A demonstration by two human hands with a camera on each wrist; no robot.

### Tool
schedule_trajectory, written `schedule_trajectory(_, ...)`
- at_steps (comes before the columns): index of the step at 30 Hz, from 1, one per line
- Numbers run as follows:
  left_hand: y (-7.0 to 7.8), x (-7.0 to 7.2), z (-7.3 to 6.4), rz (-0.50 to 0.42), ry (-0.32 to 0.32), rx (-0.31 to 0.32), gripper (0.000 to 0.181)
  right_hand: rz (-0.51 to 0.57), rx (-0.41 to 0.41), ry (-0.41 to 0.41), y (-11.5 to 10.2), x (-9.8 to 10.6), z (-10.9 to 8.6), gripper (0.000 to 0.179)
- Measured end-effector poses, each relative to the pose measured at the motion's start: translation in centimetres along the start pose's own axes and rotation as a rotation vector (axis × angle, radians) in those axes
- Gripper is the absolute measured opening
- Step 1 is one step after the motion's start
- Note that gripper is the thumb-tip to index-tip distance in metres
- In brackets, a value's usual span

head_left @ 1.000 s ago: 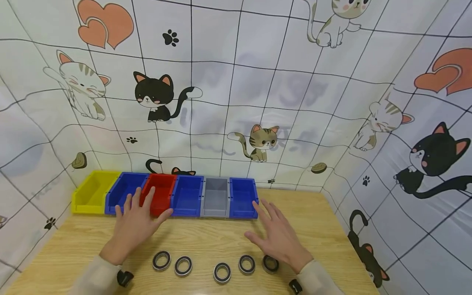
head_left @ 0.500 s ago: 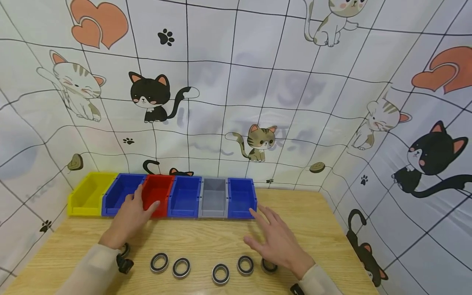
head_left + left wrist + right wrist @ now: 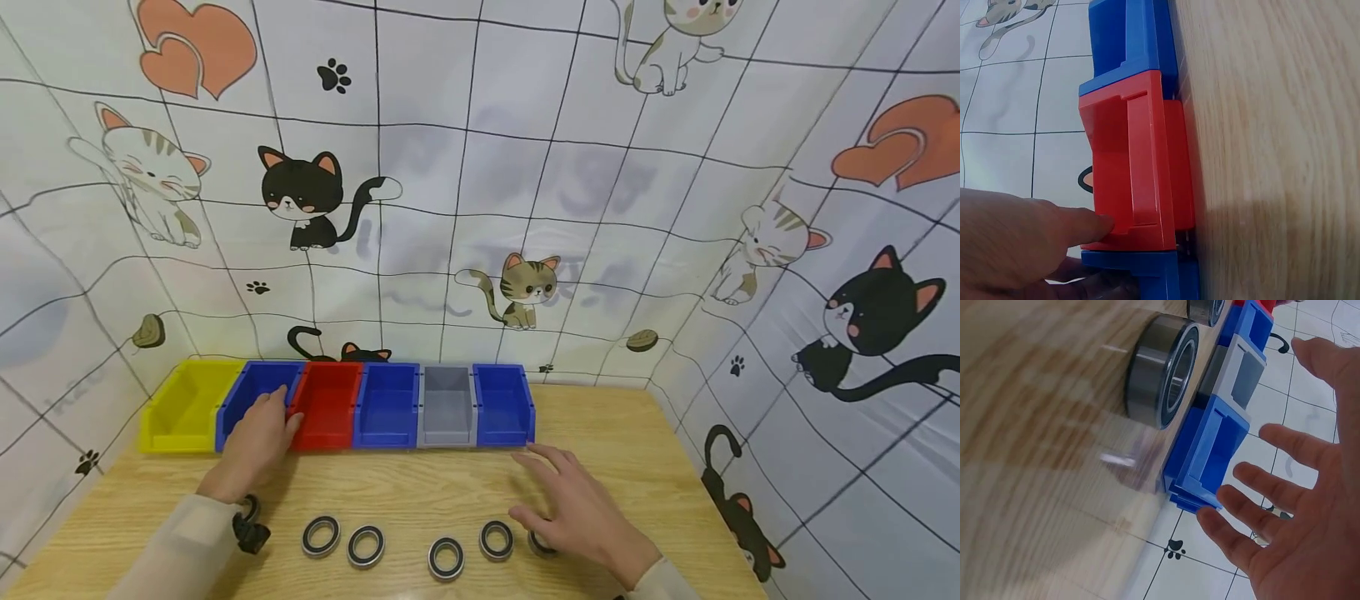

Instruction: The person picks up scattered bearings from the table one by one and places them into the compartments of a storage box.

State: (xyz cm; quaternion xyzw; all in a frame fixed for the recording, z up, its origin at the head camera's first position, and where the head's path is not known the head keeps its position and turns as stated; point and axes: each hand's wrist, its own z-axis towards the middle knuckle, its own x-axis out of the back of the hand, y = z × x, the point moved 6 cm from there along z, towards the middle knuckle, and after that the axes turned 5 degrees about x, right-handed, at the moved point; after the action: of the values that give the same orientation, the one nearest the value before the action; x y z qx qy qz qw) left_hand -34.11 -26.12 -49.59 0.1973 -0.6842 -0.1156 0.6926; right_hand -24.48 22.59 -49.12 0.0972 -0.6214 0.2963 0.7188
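My left hand (image 3: 258,433) grips the row of plastic storage bins at the walls between the left blue bin (image 3: 251,387) and the red bin (image 3: 326,406). Its thumb lies over the red bin's edge in the left wrist view, while the fingers reach into the blue bin, partly hidden. My right hand (image 3: 573,508) hovers over the table with its fingers spread, holding nothing. Beneath it, one ball bearing (image 3: 540,545) is partly covered in the head view. Another bearing (image 3: 1161,372) shows large in the right wrist view.
Several more bearings, such as the leftmost one (image 3: 321,536), lie flat along the front of the wooden table (image 3: 420,483). The row also has a yellow bin (image 3: 191,406), a middle blue bin (image 3: 386,406), a grey bin (image 3: 447,406) and a right blue bin (image 3: 504,406). Cat-printed cloth (image 3: 442,183) hangs behind.
My left hand has come down onto the bins and its fingers have closed on the walls. The whole row has shifted slightly right and nearer. My right hand has moved slightly down and right.
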Motion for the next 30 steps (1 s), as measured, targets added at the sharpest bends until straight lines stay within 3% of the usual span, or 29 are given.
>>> schedule_trajectory(10, 1.4, -0.4, -1.0, -0.08, 0.009, -0.053, 0.066, -0.011, 0.037, -0.08, -0.1, 0.2, -2.2, 0.073)
schedule_trajectory(15, 1.9, -1.2, -1.1, -0.123, 0.04, -0.118, 0.061, 0.03, -0.008, -0.148, 0.0, 0.2, -3.1, 0.072)
schedule_trajectory(18, 2.4, -1.7, -1.4, -0.153, 0.027, -0.138, 0.06, 0.064, -0.036, -0.207, 0.2, 0.0, -3.6, 0.073)
schedule_trajectory(24, 4.7, -1.5, -3.0, -0.19, -0.064, -0.123, 0.066, 0.115, -0.058, -0.293, 0.7, -0.4, -4.4, 0.072)
schedule_trajectory(30, 6.2, -2.5, -3.6, -0.208, -0.053, -0.149, 0.065, 0.146, -0.057, -0.341, 0.9, -0.8, -4.5, 0.07)
